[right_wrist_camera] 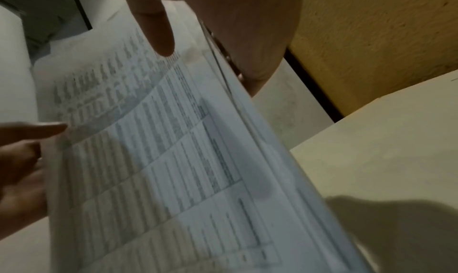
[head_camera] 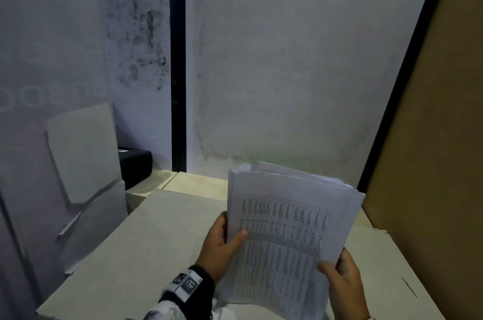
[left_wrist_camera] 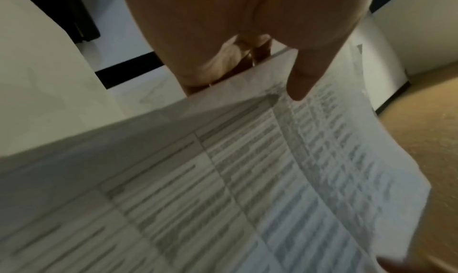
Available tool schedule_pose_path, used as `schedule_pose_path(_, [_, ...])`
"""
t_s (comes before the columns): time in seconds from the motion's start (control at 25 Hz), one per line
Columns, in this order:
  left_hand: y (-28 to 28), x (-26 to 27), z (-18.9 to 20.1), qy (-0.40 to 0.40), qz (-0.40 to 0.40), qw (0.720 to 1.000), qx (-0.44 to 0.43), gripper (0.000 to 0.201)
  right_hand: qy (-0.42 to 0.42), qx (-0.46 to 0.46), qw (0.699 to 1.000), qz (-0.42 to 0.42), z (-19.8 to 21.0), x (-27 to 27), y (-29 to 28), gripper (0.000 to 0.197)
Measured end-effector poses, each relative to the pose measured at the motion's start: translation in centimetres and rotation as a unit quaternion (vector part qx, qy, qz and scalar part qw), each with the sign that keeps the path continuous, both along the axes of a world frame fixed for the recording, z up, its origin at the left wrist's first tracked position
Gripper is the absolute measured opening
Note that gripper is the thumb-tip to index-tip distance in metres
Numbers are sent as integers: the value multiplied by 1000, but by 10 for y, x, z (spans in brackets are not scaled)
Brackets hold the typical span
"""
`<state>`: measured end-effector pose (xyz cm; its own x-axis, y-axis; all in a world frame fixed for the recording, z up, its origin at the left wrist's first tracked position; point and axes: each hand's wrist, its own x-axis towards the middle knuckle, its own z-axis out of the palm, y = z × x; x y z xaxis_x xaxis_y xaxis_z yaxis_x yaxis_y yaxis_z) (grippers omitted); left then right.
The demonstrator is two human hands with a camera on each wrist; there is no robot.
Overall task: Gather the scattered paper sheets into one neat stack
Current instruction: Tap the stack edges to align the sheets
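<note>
Pale beige table (head_camera: pixel 146 249) fills lower half of head view, surface looks like big flat slabs or boards with seams. Black box (head_camera: pixel 136 166) sits at left centre of frame, on the far ledge by the wall. Pale folded sheets or boards (head_camera: pixel 83 160) stand at left edge, leaning, lower ends at the table edge.

Nothing fully legible. Top sheet of the paper stack (head_camera: pixel 285 236) carries a printed table, rows and columns of small type, too blurred to read in any view. Wristband (head_camera: pixel 187 284) on the left arm has black-and-white square marker codes, no readable characters. Glass panel (head_camera: pixel 49 63) at left shows faint pale lettering, seemingly mirrored, roughly "OOP" plus more characters; can't tell the word.
</note>
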<state>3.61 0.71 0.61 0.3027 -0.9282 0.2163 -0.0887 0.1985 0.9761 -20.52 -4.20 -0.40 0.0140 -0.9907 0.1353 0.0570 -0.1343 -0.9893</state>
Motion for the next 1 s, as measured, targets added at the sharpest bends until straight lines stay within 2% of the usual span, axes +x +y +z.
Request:
schedule_pose_path(0.12, [8,-19,-6,-23,-16,1000,0,36,-10,-16,1000,19,-2,11,11,56])
schedule_pose_path(0.2, [9,-23,-3,-40,-4,999,-21,37,-20,-31,999,7,-5,13,12,53])
schedule_pose_path(0.36, [9,-7,5,-25,51,997,-45,45,12,-60,998,9,-2,4,10,45])
schedule_pose_path(0.44, [12,-5,1,-22,48,998,-43,50,26,-62,998,17,3,3,15,48])
schedule_pose_path(0.52, [14,-5,0,-20,44,998,-50,51,23,-44,998,28,10,2,20,42])
schedule_pose_path(0.6, [11,-3,7,-9,49,997,-67,49,17,-36,999,35,17,0,19,34])
schedule_pose_path(0.72, [5,-3,21,-6,47,994,-95,55,15,-47,998,45,34,3,18,35])
schedule_pose_path(0.84, [5,-9,22,-30,44,993,-106,48,25,-54,997,40,40,5,16,41])
schedule_pose_path(1.0, [18,-16,1,-32,33,997,-69,34,35,-20,998,43,19,6,22,39])
